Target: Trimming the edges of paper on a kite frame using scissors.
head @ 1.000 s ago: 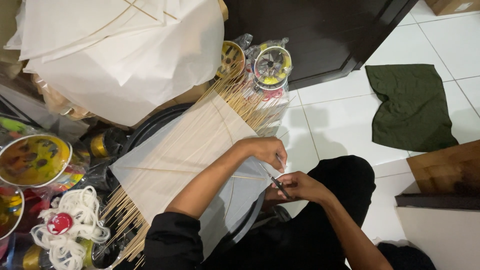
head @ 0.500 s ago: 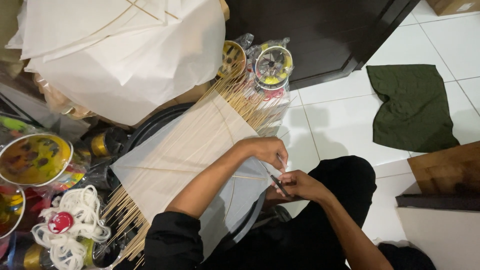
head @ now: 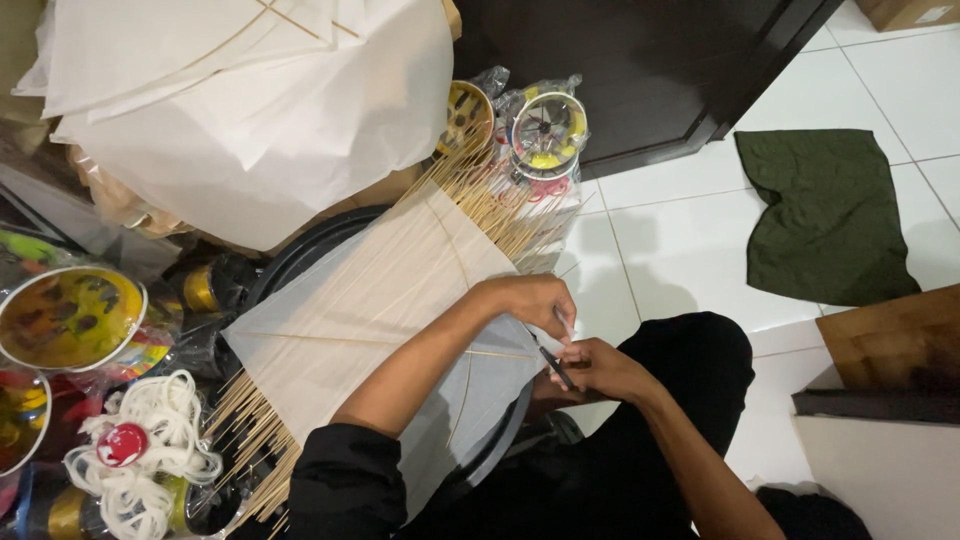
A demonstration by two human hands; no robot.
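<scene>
Almost unmoved from a second ago, the left hand (head: pixel 535 302) still pinches the white paper kite's (head: pixel 380 320) right corner over the lap, while the right hand (head: pixel 598 368) stays closed around small dark scissors (head: pixel 553 366) at that edge.

- The scissors (head: pixel 553 362) sit mostly inside the right hand (head: pixel 598 368); only a dark stretch and a thin blade tip show, so what the blades meet cannot be told.
- The left hand (head: pixel 532 303) covers the kite's (head: pixel 385 310) right corner; the kite's lower edge vanishes under the forearm and sleeve.
- The bamboo sticks (head: pixel 250 440) run beneath the kite, their middle stretch hidden.
- The stack of white kites (head: pixel 250 110) is cut by the top edge.
- The spool (head: pixel 68 318) at left is partly wrapped in glare-blurred plastic; another below it is cut by the left edge.
- The wooden board (head: pixel 895 340) runs off the right edge.
</scene>
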